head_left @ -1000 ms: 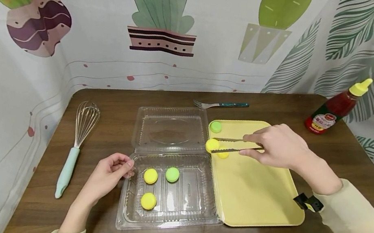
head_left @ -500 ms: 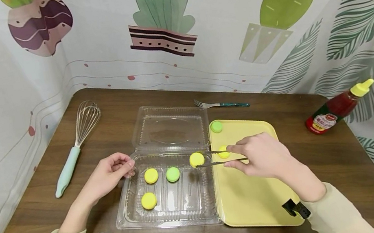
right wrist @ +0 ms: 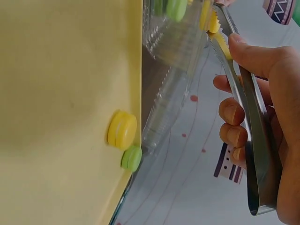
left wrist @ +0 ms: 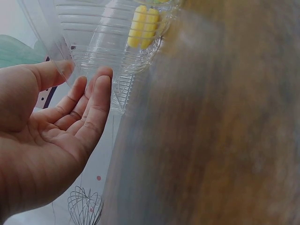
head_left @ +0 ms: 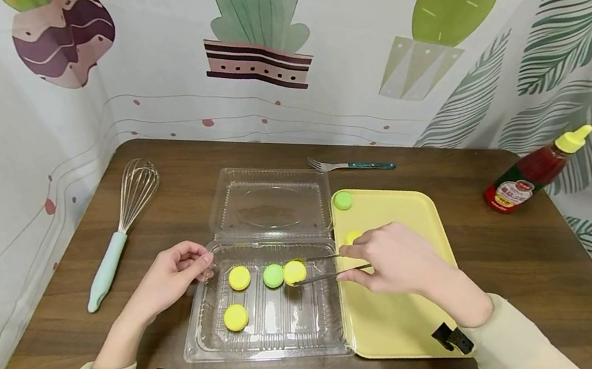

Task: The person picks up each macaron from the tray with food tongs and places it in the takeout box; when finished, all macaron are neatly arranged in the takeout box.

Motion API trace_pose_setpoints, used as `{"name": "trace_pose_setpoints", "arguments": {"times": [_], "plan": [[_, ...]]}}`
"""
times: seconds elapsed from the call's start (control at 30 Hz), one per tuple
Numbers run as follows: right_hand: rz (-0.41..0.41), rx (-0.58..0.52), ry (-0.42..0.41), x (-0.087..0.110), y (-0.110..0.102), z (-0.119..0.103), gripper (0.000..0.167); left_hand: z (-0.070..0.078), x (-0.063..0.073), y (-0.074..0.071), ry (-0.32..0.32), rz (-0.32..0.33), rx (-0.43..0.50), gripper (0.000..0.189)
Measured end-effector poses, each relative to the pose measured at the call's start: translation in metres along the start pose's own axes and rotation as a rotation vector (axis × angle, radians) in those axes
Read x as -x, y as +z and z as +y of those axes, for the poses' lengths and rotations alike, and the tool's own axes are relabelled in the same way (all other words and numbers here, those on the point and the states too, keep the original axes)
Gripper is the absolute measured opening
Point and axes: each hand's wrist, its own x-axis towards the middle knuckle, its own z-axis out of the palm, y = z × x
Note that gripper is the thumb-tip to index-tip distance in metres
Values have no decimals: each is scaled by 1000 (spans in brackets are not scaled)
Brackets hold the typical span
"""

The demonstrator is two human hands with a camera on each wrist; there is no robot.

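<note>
My right hand [head_left: 399, 258] grips metal tongs [right wrist: 257, 136], whose tips pinch a yellow macaron [head_left: 294, 272] over the clear plastic container [head_left: 268, 352]. That macaron appears right beside a green macaron [head_left: 273, 276] in the container; whether they touch I cannot tell. Two more yellow macarons, one at the back [head_left: 239, 278] and one nearer the front [head_left: 235, 318], lie to the left. At the container's back left corner, my left hand [head_left: 171, 280] holds the rim between thumb and fingers. On the yellow tray [head_left: 407, 322], another yellow macaron [right wrist: 123, 130] is partly hidden by my right hand in the head view.
A green macaron [head_left: 342, 200] sits at the tray's back left corner. The container's open lid [head_left: 270, 205] lies behind it. A fork [head_left: 357, 165] lies farther back, a whisk [head_left: 120, 240] at left, and a red sauce bottle [head_left: 529, 175] stands at right.
My right hand and the tongs have carried the yellow macaron leftward from the tray into the container, close to the green one. My left hand stays at the rim.
</note>
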Motion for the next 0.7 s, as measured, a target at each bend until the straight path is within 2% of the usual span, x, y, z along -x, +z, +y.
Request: {"name": "trace_pose_setpoints", "arguments": {"times": [0.37, 0.7], "plan": [[-78, -28, -54, -9, 12, -17, 38, 1, 0, 0, -14, 1, 0, 20], [-127, -34, -107, -16, 18, -27, 33, 0, -1, 0, -9, 4, -2, 20]]}}
